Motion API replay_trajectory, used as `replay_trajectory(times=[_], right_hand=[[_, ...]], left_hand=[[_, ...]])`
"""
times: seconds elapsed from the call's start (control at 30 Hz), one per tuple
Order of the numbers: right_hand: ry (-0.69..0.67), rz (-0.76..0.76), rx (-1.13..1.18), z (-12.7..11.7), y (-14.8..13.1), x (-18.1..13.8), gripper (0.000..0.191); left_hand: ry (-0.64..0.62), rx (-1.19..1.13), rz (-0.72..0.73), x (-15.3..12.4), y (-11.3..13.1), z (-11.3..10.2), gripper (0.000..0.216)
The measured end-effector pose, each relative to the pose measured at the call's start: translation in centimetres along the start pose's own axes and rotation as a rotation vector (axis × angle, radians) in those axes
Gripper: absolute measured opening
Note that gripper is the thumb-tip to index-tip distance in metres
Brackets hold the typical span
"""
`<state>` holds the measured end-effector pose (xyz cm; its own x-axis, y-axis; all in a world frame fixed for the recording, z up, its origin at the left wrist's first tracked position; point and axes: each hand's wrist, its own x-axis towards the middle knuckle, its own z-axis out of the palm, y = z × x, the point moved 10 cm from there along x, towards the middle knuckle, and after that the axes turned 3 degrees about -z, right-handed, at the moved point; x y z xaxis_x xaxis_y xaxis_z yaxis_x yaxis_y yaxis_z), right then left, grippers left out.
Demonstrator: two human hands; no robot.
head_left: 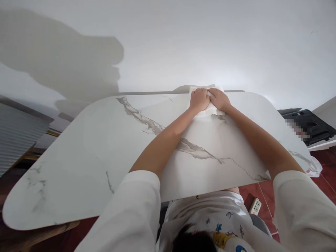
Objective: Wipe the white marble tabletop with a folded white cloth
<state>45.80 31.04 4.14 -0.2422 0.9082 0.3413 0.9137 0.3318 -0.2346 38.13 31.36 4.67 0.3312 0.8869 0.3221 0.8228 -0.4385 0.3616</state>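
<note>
Cloth [207, 112]: white, thin (paper or fabric, can't tell), lying on the table at its far edge, right of center. Both hands on top, edges showing around them.
Left hand [200, 99]: palm down on the cloth's left part, fingers together and slightly bent. Palm hidden, so pressing vs gripping: can't tell.
Right hand [219, 100]: palm down on the cloth's right part, fingers angled left, touching the left hand. Can't tell if it grips either.
Arms [157, 147]: both reach from the near side and converge at the cloth. White short sleeves [131, 206].
Table [76, 157]: white marble-look top, grey-brown veins, rounded corners. Far edge runs along the wall.
Wall [183, 42]: pale, with a big shadow [78, 63] at left.
Left side: grey ribbed panel [23, 134] near the table's left end; wood [49, 232] under the near left edge.
Right side: black item [317, 126] past the right end (partly pixelated, can't identify).
Near side: white printed garment [210, 206] just beside the edge; power strip [255, 206] on the red floor [246, 193], right of it.
</note>
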Motion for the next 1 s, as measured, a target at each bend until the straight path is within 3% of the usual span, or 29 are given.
replay_trajectory(times=[0.43,1.0], right_hand=[[0.044,0.038,0.068,0.6,1.8,2.3,0.043],[0.054,-0.039,-0.046,0.6,-0.6,-0.9,0.046]], left_hand=[[0.019,0.026,-0.023,2.6,-1.0,0.7,0.035],[0.010,0.079,0.034,-1.3,0.7,0.0,0.035]])
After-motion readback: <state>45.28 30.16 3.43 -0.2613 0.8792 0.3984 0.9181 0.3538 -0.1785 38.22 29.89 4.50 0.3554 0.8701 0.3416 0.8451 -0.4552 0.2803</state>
